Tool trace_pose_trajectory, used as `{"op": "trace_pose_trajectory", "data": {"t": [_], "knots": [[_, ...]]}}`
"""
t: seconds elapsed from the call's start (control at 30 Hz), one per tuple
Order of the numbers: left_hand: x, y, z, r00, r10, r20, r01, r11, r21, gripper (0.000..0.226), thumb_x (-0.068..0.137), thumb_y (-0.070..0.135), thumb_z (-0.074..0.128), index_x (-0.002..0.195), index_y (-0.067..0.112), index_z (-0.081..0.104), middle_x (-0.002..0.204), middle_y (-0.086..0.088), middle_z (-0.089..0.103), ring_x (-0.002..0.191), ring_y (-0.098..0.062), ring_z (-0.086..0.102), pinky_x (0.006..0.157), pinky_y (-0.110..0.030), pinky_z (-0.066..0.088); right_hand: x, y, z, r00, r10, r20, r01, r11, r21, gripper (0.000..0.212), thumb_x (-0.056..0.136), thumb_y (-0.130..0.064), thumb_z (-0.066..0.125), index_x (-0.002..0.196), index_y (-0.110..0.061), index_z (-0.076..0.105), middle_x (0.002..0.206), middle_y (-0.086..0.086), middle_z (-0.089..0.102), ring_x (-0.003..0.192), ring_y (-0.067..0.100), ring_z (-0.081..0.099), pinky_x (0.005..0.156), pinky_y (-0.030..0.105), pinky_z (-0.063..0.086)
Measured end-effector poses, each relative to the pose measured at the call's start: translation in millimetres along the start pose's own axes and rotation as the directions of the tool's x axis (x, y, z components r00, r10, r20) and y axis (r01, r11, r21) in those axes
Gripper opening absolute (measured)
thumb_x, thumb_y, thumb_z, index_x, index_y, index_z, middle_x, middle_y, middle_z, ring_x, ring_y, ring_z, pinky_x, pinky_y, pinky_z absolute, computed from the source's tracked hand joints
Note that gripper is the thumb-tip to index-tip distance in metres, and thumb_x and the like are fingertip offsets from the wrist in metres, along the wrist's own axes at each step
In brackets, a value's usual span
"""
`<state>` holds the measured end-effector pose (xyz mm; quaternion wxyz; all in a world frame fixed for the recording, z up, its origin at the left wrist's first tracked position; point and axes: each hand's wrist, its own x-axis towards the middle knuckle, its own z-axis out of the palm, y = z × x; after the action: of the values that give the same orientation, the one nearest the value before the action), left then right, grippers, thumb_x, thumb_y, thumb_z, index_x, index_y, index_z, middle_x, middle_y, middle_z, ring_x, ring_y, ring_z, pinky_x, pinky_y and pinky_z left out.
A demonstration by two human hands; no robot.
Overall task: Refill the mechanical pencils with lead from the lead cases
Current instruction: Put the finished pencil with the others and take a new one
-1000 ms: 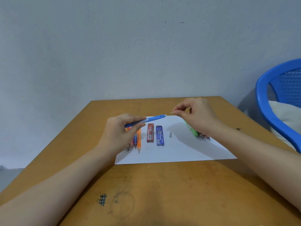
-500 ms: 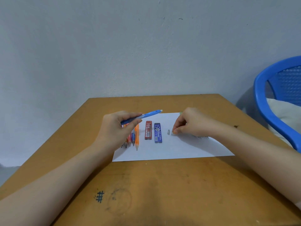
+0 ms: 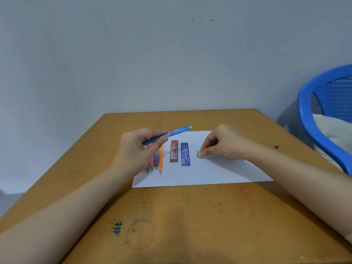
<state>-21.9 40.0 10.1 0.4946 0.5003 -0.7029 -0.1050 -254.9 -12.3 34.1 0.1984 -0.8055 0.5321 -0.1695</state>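
Observation:
My left hand (image 3: 139,147) grips a blue mechanical pencil (image 3: 171,133) above the paper, with its pale back end pointing up and to the right. A red lead case (image 3: 174,151) and a blue lead case (image 3: 185,154) lie side by side on the white paper (image 3: 209,174). My right hand (image 3: 224,143) rests on the paper, thumb and forefinger pinched on a small pale piece (image 3: 200,157). Just left of it stands a tiny grey cap (image 3: 198,153). An orange pencil (image 3: 161,159) and several others (image 3: 153,163) lie partly hidden under my left hand.
The paper lies on a wooden table (image 3: 190,216) pushed against a grey wall. More pencils lie mostly hidden behind my right hand, with a green end (image 3: 212,131) showing. A blue plastic chair (image 3: 312,115) stands at the right with a white cushion (image 3: 333,138).
My right hand came down from the pencil's back end to the paper beside the grey cap, carrying the small piece. My left hand kept the blue pencil raised.

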Motion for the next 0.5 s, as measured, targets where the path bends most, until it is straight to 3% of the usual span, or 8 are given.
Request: {"op": "trace_pose_trajectory", "data": {"t": [0.1,0.27,0.33,0.43,0.5], "knots": [[-0.7,1.1,-0.3,1.000,0.023,-0.014,-0.023,1.000,0.000,0.024,0.086,0.019,0.066,0.110,0.023,0.070,0.097,0.017,0.067,0.099,0.007,0.057,0.076,-0.013,0.050,0.5,-2.1,-3.7,0.988,-0.052,-0.148,0.072,0.989,0.126,0.008,0.079,-0.017,0.075,0.079,-0.024,0.072,0.065,-0.005,0.060,0.061,0.008,0.050,0.055,0.014,0.037],[-2.2,5.1,1.8,0.997,0.064,-0.042,-0.064,0.998,0.001,0.024,0.085,0.016,0.067,0.109,0.020,0.070,0.090,0.023,0.064,0.090,0.006,0.059,0.071,-0.009,0.047,-7.9,-13.8,2.9,0.943,-0.072,-0.324,0.208,0.888,0.410,0.018,0.083,-0.011,0.070,0.088,-0.028,0.067,0.074,0.008,0.069,0.070,0.020,0.061,0.073,0.037,0.052],[-2.5,5.7,2.7,0.997,0.059,-0.046,-0.059,0.998,-0.001,0.024,0.085,0.018,0.067,0.109,0.021,0.070,0.089,0.024,0.064,0.089,0.003,0.059,0.070,-0.011,0.048,-11.4,-19.6,5.3,0.931,-0.080,-0.356,0.245,0.859,0.449,0.016,0.084,-0.011,0.069,0.092,-0.025,0.066,0.073,0.006,0.069,0.066,0.014,0.059,0.070,0.032,0.052],[-4.0,7.5,3.5,0.995,0.073,-0.062,-0.074,0.997,-0.010,0.025,0.085,0.019,0.067,0.110,0.022,0.069,0.089,0.024,0.064,0.089,0.004,0.060,0.071,-0.010,0.047,-15.7,-25.7,7.0,0.921,-0.065,-0.384,0.267,0.823,0.501,0.015,0.085,-0.009,0.067,0.092,-0.022,0.066,0.073,0.003,0.069,0.061,0.007,0.059,0.055,0.014,0.044],[-5.4,9.7,3.7,0.993,0.089,-0.083,-0.091,0.995,-0.026,0.025,0.084,0.016,0.068,0.109,0.020,0.069,0.089,0.024,0.064,0.087,0.005,0.061,0.071,-0.008,0.046,-17.4,-28.3,8.0,0.919,-0.045,-0.391,0.267,0.800,0.538,0.015,0.086,-0.008,0.066,0.092,-0.021,0.066,0.076,0.004,0.070,0.062,0.007,0.061,0.055,0.011,0.042]]}}
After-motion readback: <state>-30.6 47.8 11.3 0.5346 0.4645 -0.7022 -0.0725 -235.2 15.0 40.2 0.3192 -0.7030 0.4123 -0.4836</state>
